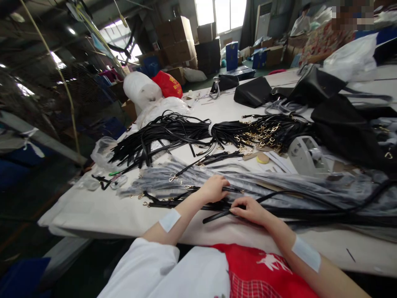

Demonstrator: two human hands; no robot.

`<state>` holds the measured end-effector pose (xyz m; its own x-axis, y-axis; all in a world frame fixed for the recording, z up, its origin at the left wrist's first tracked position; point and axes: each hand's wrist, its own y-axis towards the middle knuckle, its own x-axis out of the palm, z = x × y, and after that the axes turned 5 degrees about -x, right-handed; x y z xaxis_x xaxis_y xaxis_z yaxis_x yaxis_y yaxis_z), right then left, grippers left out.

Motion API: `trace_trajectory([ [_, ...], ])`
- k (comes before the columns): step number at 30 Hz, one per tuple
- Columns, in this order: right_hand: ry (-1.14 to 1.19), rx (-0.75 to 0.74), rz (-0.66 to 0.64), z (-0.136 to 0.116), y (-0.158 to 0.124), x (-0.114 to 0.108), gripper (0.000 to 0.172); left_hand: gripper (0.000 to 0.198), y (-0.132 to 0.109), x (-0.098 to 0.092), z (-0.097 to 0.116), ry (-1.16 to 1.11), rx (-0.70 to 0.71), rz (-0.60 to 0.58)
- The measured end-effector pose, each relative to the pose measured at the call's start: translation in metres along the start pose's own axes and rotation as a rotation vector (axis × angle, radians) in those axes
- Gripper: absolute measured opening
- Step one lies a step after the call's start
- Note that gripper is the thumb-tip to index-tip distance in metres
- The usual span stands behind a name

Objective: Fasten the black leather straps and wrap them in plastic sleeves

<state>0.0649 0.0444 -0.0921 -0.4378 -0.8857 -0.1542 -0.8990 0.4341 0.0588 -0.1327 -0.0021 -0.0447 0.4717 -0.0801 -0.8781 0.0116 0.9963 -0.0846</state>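
Near the table's front edge, my right hand (249,210) is closed in a pinch on a flat black strap (215,217), whose free end points left. Just left of it, my left hand (215,189) has its fingers curled down over black straps; a strap appears to be in its grip, though the fingertips are partly hidden. Several black straps with gold clasps (146,203) lie under and beside both hands. Behind them stretches a long row of straps in clear plastic sleeves (189,176). One loose strap with a gold clasp (173,178) rests across those sleeves.
A tied bundle of black straps (167,134) lies farther back. A grey-white dispenser (305,155) and a yellow roll (262,158) stand right of centre. Black bags (252,92) fill the back right. A white roll (141,87) sits beside a red bag (167,84). Another person (322,41) is across the table.
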Motion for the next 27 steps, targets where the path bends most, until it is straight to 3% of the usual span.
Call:
trace_trajectory([
  [5, 0.282, 0.025, 0.207, 0.003, -0.006, -0.013, 0.042, 0.012, 0.024, 0.028, 0.021, -0.099, 0.025, -0.053],
  [11, 0.559, -0.02, 0.494, 0.0, -0.007, -0.033, 0.042, 0.015, 0.016, 0.02, 0.027, -0.409, -0.116, 0.073],
  [19, 0.666, 0.064, 0.53, 0.002, -0.002, -0.025, 0.037, 0.027, -0.005, 0.005, 0.042, -0.87, -0.208, 0.203],
  [27, 0.634, 0.097, 0.556, 0.008, 0.0, -0.022, 0.038, 0.063, -0.015, -0.007, 0.053, -0.998, -0.227, 0.41],
])
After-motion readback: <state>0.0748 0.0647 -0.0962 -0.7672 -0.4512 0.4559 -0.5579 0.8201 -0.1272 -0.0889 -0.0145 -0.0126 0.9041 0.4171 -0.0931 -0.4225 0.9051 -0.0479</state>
